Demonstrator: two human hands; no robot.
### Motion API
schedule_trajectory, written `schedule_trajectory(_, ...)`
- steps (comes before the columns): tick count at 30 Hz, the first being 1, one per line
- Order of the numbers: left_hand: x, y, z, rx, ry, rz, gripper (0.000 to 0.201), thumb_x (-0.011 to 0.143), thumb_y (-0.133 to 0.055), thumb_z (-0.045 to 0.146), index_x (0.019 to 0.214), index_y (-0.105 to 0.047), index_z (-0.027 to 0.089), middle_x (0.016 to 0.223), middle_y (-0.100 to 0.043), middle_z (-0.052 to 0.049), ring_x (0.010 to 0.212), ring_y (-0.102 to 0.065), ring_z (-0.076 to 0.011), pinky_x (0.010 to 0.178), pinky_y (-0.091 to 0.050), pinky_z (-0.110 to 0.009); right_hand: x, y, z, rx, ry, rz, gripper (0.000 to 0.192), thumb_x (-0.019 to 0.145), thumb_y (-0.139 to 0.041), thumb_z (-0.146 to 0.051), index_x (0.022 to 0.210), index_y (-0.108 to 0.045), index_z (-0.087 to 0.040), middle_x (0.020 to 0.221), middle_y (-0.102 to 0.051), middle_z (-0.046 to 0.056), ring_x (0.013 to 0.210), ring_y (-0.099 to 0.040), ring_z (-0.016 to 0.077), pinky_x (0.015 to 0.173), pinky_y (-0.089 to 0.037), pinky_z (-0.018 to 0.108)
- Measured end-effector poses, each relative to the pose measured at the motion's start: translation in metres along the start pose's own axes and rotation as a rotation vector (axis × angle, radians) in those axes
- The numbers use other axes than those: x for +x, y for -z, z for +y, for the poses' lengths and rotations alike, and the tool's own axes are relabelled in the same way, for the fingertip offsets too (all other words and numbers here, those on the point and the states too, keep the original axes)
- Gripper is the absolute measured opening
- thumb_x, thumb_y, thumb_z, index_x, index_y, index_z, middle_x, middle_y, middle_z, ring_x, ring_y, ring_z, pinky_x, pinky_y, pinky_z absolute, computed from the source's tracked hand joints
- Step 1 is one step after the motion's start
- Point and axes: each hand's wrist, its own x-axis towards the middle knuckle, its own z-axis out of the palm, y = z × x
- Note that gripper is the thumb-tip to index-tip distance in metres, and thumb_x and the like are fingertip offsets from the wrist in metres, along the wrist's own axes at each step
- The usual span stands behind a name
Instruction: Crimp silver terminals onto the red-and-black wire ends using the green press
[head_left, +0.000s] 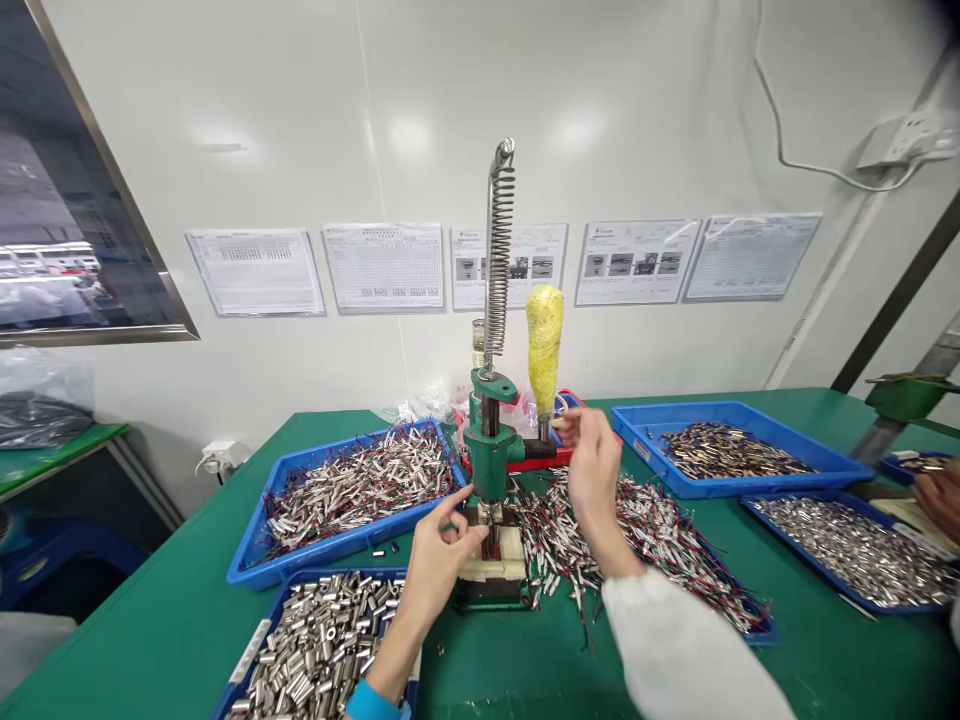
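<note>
A green hand press [491, 465] with a tall coil spring [499, 260] and a yellow-wrapped lever handle [544, 345] stands in front of me. My left hand [435, 560] is at its lower front, index finger and thumb apart. The thumb tip is by the metal fixture [493, 530] under the ram; whether it touches a part there is hard to see. My right hand [596, 470] is raised just right of the lever's foot, fingers curled together. What those fingers hold, if anything, is hidden. Small wired parts [559, 535] lie heaped beside the press.
Left are a blue tray [251, 575] of wired parts and another tray [244, 665] of metal sleeves [319, 640]. Blue trays [679, 488] [810, 580] of small metal parts stand right. Another person's hand [941, 495] shows at the right edge. Printed sheets [382, 265] hang on the wall.
</note>
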Motion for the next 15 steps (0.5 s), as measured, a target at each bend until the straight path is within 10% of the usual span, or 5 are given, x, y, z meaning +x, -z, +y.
schedule_trajectory(4,-0.021,0.016,0.002,0.043,0.027,0.045,0.057,0.076,-0.075,0.049,0.124,-0.073,0.019,0.067,-0.043,0.006,0.059,-0.035,-0.0114,0.058,-0.028,-0.023,0.045,-0.026,-0.048,0.101,-0.072,-0.134,0.066,0.093,-0.028,-0.074,0.072,-0.061,-0.02,0.064,-0.065,0.006,0.068,-0.065,0.0202,0.063,-0.053,0.034)
schedule_trajectory(9,-0.019,0.01,0.008,0.046,0.038,0.053,0.051,0.076,-0.073,0.051,0.114,-0.078,0.018,0.068,-0.044,0.005,0.059,-0.035,-0.0115,0.059,-0.03,-0.024,0.006,-0.006,-0.093,0.344,0.115,-0.458,0.06,0.094,-0.032,-0.067,0.08,-0.068,-0.021,0.075,-0.071,0.008,0.072,-0.07,0.0224,0.068,-0.057,0.039)
schedule_trajectory(15,0.005,-0.008,0.003,-0.008,0.023,0.096,0.041,0.07,-0.079,0.048,0.093,-0.084,0.015,0.071,-0.062,-0.002,0.067,-0.049,-0.0172,0.066,-0.039,-0.03,-0.041,0.046,-0.069,0.083,0.173,-0.364,0.049,0.101,-0.039,-0.061,0.126,-0.066,-0.027,0.126,-0.07,0.008,0.115,-0.067,0.0243,0.095,-0.056,0.041)
